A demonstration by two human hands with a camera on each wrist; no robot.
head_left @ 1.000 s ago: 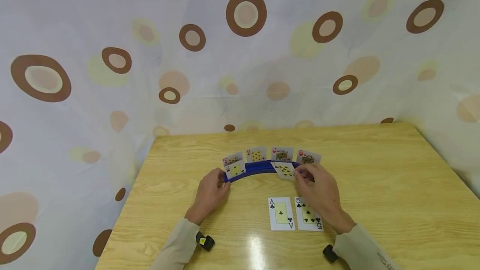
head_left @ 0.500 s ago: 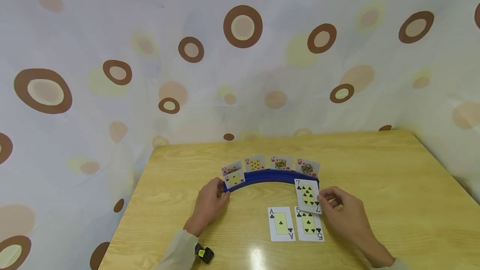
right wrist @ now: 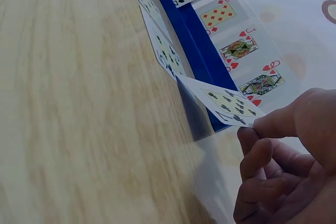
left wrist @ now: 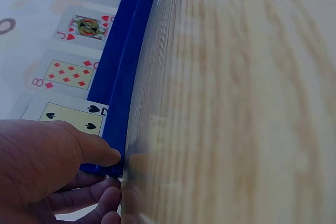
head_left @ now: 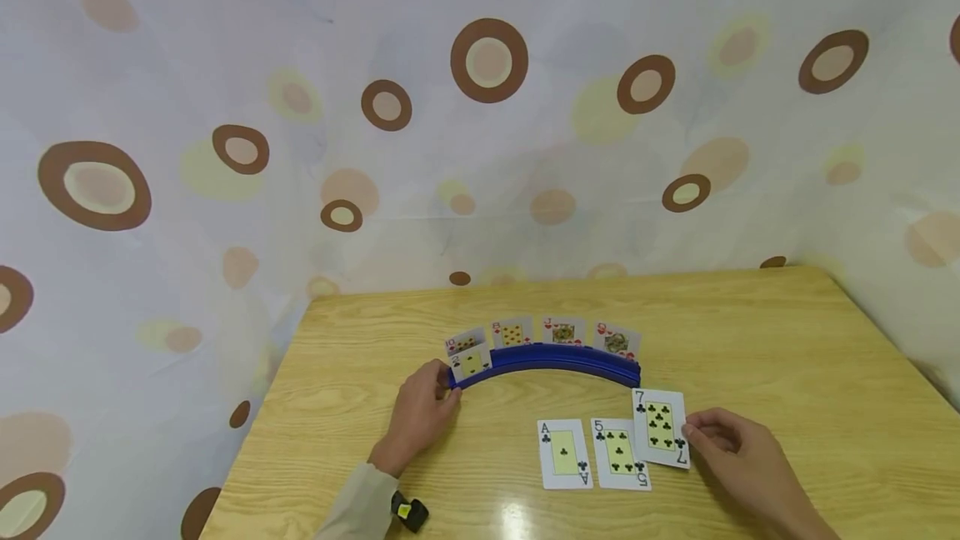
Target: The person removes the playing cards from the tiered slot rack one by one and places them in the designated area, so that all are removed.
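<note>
A curved blue playing card holder (head_left: 555, 357) stands on the table. My left hand (head_left: 420, 411) grips its left end, the thumb lying on the front edge in the left wrist view. My right hand (head_left: 750, 461) pinches the seven of clubs (head_left: 660, 427) by its right edge, thumb on top. That card is tilted and overlaps the right side of the five of clubs (head_left: 619, 465). Left of the five lies the ace of clubs (head_left: 564, 455), face up. In the holder's front slot, at the left end, stands the two of spades (head_left: 471, 364).
Along the holder's back slot stand the ten of diamonds (head_left: 466, 340), eight of diamonds (head_left: 512, 333), jack of hearts (head_left: 563, 332) and queen of hearts (head_left: 617, 342). The wooden table (head_left: 787, 340) meets a dotted cloth backdrop (head_left: 420, 240) behind and at both sides.
My right hand has carried the seven of clubs from in front of the holder toward me and to the right, down beside the five. My left hand has kept its grip.
</note>
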